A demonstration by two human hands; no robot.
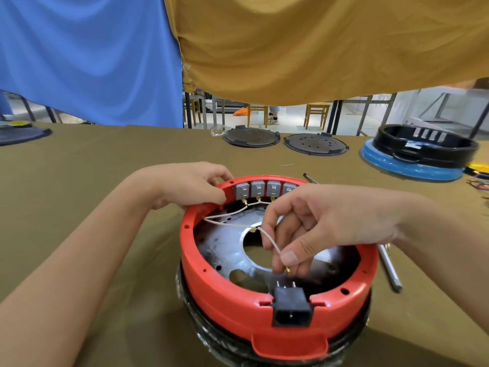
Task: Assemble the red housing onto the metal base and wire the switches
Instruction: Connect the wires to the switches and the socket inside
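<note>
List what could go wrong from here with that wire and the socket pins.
1. The right hand pinches the white wire close to its brass terminal, just above the black socket; it could go onto the wrong pin.
2. Pulling the wire may strain the joints at the grey switches.
3. The left hand only steadies the red housing at its rim; it might shift.

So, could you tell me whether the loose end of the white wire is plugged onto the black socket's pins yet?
Not yet. The right hand pinches the white wire with its brass terminal just above the black socket, whose pins stand bare.
</note>
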